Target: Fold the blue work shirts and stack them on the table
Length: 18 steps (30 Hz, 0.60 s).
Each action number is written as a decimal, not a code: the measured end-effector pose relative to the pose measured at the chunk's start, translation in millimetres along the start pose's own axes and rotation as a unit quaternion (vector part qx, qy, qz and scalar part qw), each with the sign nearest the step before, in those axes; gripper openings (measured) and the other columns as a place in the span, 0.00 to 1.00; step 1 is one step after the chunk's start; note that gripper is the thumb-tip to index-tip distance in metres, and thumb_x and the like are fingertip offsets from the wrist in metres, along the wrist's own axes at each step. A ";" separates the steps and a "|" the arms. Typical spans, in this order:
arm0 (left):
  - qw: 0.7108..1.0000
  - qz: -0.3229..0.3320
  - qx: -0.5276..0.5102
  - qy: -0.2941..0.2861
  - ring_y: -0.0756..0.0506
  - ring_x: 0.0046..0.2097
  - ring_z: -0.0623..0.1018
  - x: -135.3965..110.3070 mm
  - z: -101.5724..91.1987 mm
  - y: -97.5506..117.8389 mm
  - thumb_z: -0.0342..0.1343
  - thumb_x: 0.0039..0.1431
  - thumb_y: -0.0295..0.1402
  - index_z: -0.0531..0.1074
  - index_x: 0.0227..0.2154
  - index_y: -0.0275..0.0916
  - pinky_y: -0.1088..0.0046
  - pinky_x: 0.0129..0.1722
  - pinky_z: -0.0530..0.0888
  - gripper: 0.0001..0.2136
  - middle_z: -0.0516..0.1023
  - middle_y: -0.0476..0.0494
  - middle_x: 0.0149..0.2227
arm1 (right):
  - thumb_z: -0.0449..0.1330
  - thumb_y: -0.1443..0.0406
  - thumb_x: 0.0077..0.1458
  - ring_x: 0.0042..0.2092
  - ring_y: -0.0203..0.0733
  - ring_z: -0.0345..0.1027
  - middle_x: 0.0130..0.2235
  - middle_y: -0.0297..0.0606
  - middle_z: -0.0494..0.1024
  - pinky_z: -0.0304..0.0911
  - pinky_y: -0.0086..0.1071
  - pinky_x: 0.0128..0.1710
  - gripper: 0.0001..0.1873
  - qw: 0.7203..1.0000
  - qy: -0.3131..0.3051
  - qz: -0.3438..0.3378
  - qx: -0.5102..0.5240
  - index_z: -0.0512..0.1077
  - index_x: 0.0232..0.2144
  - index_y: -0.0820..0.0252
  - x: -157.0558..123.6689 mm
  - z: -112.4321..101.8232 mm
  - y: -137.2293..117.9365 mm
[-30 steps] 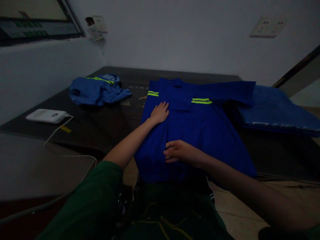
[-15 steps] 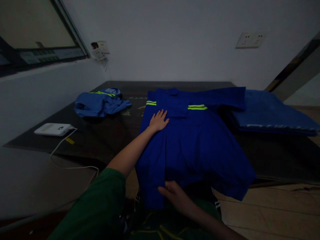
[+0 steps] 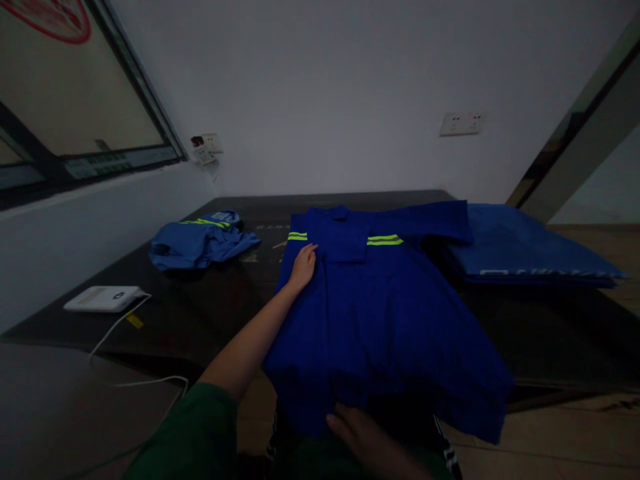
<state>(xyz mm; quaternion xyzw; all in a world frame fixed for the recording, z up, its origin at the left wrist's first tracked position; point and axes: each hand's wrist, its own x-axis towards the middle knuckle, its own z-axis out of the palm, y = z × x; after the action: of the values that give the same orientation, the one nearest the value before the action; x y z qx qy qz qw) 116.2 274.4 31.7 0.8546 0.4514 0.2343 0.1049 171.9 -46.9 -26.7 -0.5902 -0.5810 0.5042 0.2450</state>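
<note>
A bright blue work shirt (image 3: 380, 313) with yellow-green reflective stripes lies spread on a dark table (image 3: 210, 293), its lower hem hanging over the near edge. My left hand (image 3: 301, 265) rests flat and open on the shirt's upper left part, below the left stripe. My right hand (image 3: 357, 430) is at the hanging hem, its fingers against the cloth; the dim light hides whether they pinch it.
A crumpled lighter blue garment (image 3: 203, 239) lies at the table's far left. A folded blue cloth (image 3: 525, 250) lies to the right of the shirt. A white device (image 3: 103, 298) with a cable sits at the left edge. Wall sockets (image 3: 461, 123) are behind.
My right hand has slid from the middle of the shirt down to its hanging hem. My left hand has stayed flat on the upper left. The view has tilted upward.
</note>
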 end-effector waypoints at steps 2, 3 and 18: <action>1.000 0.003 0.001 0.009 0.49 0.61 0.66 2.1 -6.6 -4.9 0.33 0.64 0.24 0.66 0.57 0.35 0.67 0.62 0.62 0.23 0.68 0.39 0.59 | 0.49 0.56 0.61 0.51 0.47 0.68 0.49 0.44 0.76 0.58 0.34 0.53 0.20 0.999 -0.037 -0.011 -0.014 0.74 0.47 0.57 -22.4 -20.8 -5.9; 1.000 0.011 0.001 0.000 0.48 0.61 0.67 2.0 -8.4 -6.1 0.36 0.63 0.25 0.67 0.56 0.35 0.67 0.62 0.61 0.23 0.69 0.39 0.59 | 0.49 0.58 0.61 0.50 0.46 0.69 0.48 0.42 0.77 0.59 0.33 0.51 0.19 0.998 -0.052 -0.007 -0.019 0.75 0.46 0.56 -33.5 -32.7 -8.9; 0.970 0.056 0.144 -0.188 0.43 0.69 0.44 -13.8 6.6 18.7 0.34 0.67 0.42 0.45 0.67 0.36 0.57 0.66 0.47 0.29 0.43 0.40 0.69 | 0.53 0.56 0.62 0.46 0.43 0.74 0.44 0.39 0.80 0.66 0.34 0.48 0.20 0.993 -0.042 -0.110 0.016 0.76 0.47 0.59 -11.5 -155.5 -91.4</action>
<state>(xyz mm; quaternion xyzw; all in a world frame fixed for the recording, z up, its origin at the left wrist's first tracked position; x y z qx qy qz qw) 126.3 252.6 29.0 0.9135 0.4037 0.0070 0.0503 270.7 7.2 114.6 -0.4966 -0.6441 0.5079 0.2839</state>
